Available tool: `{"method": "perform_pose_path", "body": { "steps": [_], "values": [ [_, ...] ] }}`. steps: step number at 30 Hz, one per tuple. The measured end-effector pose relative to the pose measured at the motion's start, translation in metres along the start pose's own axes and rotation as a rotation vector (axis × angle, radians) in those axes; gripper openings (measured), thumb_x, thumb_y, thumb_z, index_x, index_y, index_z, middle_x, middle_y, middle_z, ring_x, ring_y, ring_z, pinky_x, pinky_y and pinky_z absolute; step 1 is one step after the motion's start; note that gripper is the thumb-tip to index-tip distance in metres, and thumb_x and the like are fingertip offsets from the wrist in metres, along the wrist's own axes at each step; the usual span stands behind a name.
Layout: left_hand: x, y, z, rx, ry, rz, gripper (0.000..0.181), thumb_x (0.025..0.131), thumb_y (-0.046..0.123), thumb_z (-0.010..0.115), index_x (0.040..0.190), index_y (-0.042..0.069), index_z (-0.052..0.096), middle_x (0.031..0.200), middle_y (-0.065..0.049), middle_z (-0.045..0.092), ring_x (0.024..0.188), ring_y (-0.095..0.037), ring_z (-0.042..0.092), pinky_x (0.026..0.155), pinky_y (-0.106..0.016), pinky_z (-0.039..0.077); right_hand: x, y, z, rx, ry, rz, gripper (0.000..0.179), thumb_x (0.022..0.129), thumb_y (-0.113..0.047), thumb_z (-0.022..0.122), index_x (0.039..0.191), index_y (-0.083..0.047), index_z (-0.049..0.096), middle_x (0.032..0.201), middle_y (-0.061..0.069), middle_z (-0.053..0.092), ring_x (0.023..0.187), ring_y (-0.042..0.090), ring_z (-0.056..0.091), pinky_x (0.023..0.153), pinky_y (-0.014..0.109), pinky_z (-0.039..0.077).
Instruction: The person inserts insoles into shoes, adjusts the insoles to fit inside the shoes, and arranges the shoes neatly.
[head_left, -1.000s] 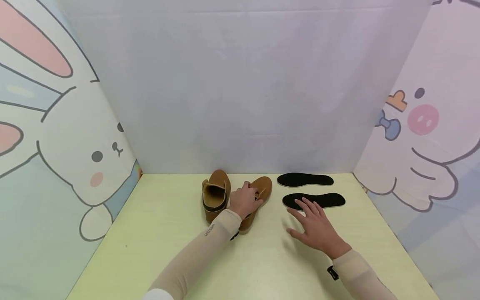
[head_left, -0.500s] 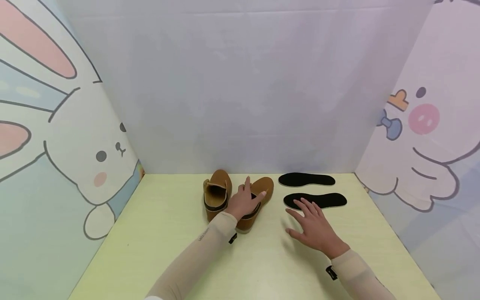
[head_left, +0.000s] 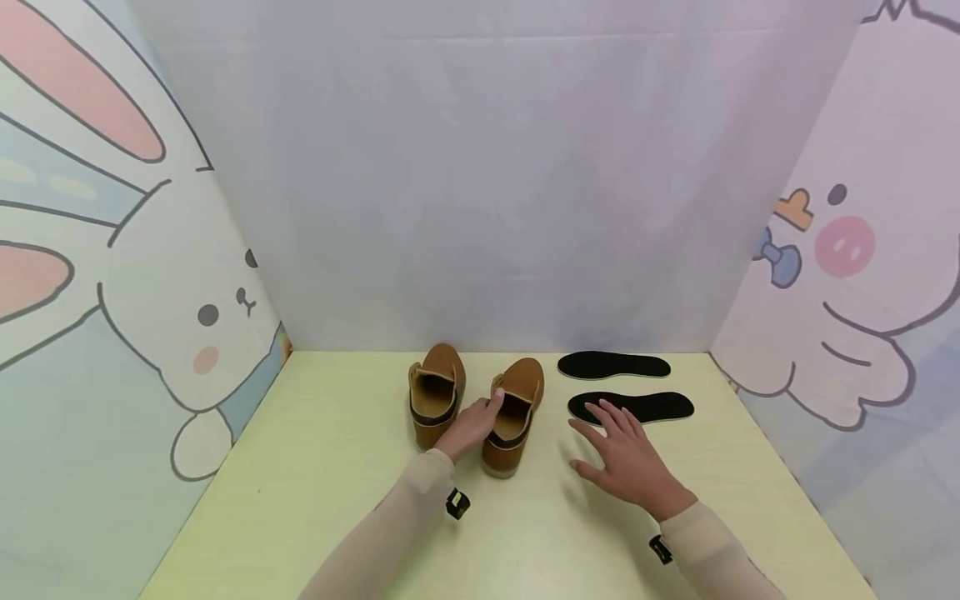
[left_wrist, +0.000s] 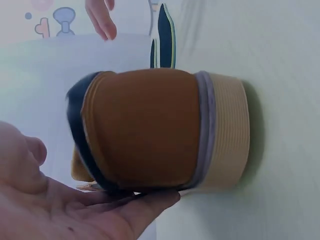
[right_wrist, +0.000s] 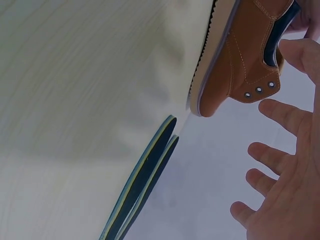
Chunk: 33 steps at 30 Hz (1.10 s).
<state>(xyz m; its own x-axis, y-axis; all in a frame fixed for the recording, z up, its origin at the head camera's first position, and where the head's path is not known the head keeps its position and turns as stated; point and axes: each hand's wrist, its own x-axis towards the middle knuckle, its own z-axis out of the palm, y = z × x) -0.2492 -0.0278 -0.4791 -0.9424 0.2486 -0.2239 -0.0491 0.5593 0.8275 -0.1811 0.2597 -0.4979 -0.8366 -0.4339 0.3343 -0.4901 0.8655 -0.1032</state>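
Pale fabric point(head_left: 487, 183) backs the light wooden tabletop point(head_left: 330, 467) in front of you, with a cartoon rabbit point(head_left: 165, 317) on the panel to your left and a pink-cheeked cartoon figure point(head_left: 885, 317) to your right. Your left hand point(head_left: 471, 427) lies along the left side of the nearer brown shoe point(left_wrist: 145, 125), its fingers extended against the leather and its thumb held away from them, reaching over the collar; nothing is clasped. That shoe stands upright on the tabletop, toe towards the fabric, with a dark collar, a pale ridged sole and three eyelets on one side. Your right hand point(head_left: 636, 467) hovers above the tabletop, fingers spread wide, holding nothing. Just beyond it lies the front insole point(head_left: 660, 406), which your fingertips partly cover in the head view. Behind that, and roughly parallel, is the rear insole point(head_left: 611, 364); both are black on top and lie flat, broader ends to your left. To the left of your left hand stands the other brown shoe point(head_left: 435, 407), also upright, its toe near the fabric.
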Motion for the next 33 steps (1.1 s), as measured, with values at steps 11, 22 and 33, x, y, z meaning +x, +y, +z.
{"method": "perform_pose_path", "body": {
  "steps": [11, 22, 33],
  "values": [
    [0.003, 0.003, 0.008, -0.373, -0.150, -0.026, 0.072, 0.109, 0.055, 0.031, 0.127, -0.011, 0.054, 0.118, -0.023, 0.059, 0.112, -0.032, 0.064, 0.094, -0.044, 0.055, 0.002, -0.001, -0.004, -0.007, -0.008, 0.021, 0.066, 0.092, -0.051, 0.070, 0.147, -0.019, 0.056, 0.153, 0.021, 0.042, 0.145, 0.042, 0.030, 0.117, 0.063, 0.017],
    [0.002, -0.003, 0.003, -0.003, 0.082, 0.146, 0.054, 0.110, 0.047, 0.037, 0.119, 0.002, 0.066, 0.102, -0.011, 0.070, 0.096, -0.027, 0.068, 0.086, -0.046, 0.055, 0.023, -0.031, 0.006, 0.165, -0.063, 0.275, 0.112, 0.083, -0.079, 0.062, 0.153, 0.006, 0.038, 0.130, 0.025, 0.062, 0.107, 0.039, 0.065, 0.091, 0.055, 0.051],
    [-0.004, 0.001, -0.011, 0.179, 0.338, 0.348, 0.023, 0.104, 0.020, 0.056, 0.115, 0.008, 0.072, 0.099, 0.001, 0.071, 0.092, -0.017, 0.067, 0.080, -0.038, 0.056, 0.043, -0.055, 0.027, 0.321, -0.134, 0.507, 0.112, 0.074, -0.073, 0.076, 0.144, 0.009, 0.044, 0.114, 0.023, 0.069, 0.091, 0.031, 0.070, 0.075, 0.049, 0.057]
  ]
}}
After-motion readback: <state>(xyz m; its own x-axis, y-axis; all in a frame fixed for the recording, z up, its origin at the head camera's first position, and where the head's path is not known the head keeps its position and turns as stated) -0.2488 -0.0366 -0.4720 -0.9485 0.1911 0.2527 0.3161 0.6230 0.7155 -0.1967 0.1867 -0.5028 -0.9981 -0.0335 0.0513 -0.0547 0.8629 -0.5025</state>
